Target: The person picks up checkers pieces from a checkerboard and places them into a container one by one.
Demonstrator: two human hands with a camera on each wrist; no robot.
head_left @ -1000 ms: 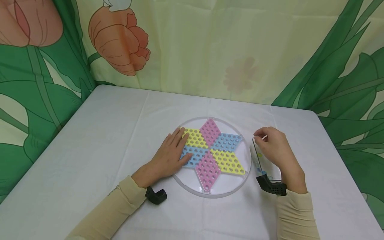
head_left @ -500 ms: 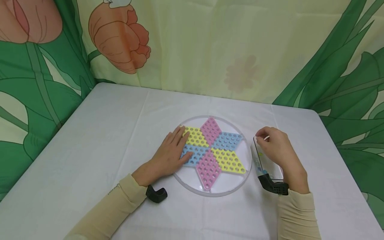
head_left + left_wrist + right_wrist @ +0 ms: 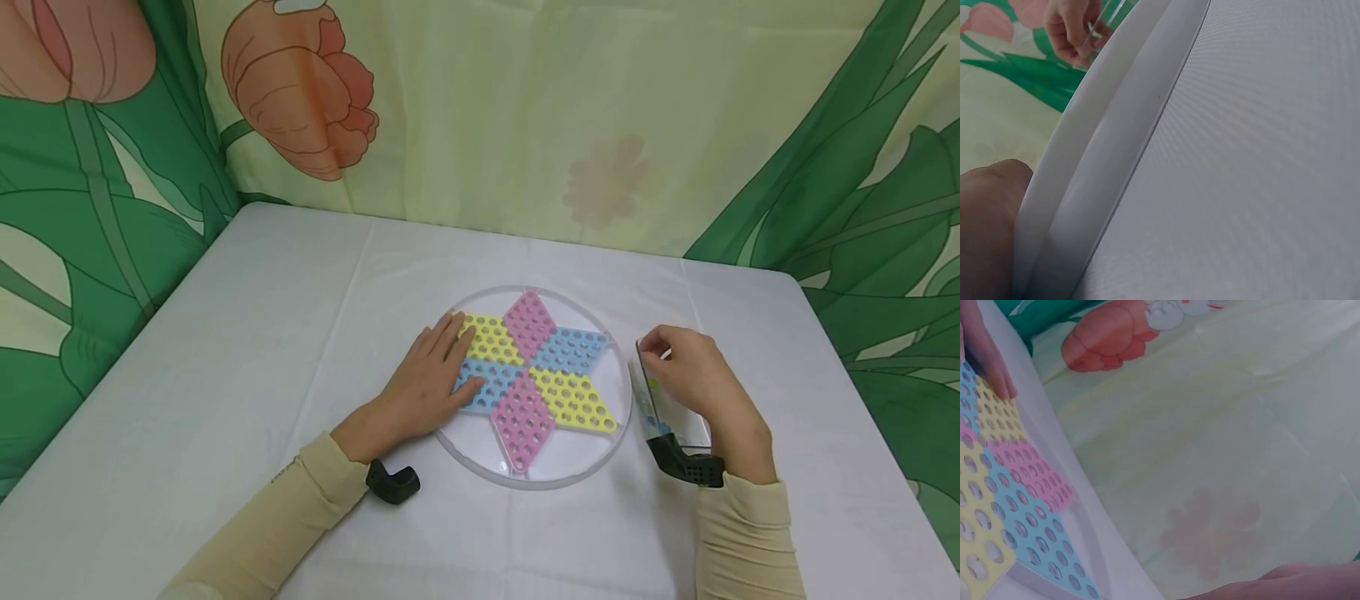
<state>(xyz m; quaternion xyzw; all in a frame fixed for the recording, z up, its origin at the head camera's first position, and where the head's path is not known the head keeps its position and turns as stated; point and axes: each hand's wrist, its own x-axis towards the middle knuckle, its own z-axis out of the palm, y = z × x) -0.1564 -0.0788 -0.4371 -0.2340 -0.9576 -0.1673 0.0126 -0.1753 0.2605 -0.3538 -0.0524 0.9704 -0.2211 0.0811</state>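
A round Chinese checkers board (image 3: pixel 480 473), white with a six-pointed star in pink, yellow and blue, lies on the table. My left hand (image 3: pixel 427 387) rests flat on its left side, fingers over the yellow and blue points, and these fingers (image 3: pixel 1004 387) show at the board's edge in the right wrist view. To the right of the board is a clear box (image 3: pixel 686 427) with small yellow and blue pieces inside. My right hand (image 3: pixel 690 371) pinches the box's far-left edge between thumb and curled fingers. In the left wrist view this right hand (image 3: pixel 1072 31) appears beside the clear plastic.
A white cloth covers the table (image 3: pixel 300 267). Behind it hangs a pale yellow curtain (image 3: pixel 480 117) printed with tulips and green leaves. A black wrist camera (image 3: pixel 393 483) sits by my left wrist and another camera (image 3: pixel 686 461) by my right, overlapping the box's near end.
My right hand has lowered slightly along the box's edge. My left hand stays in place on the board. The head view has shifted a little.
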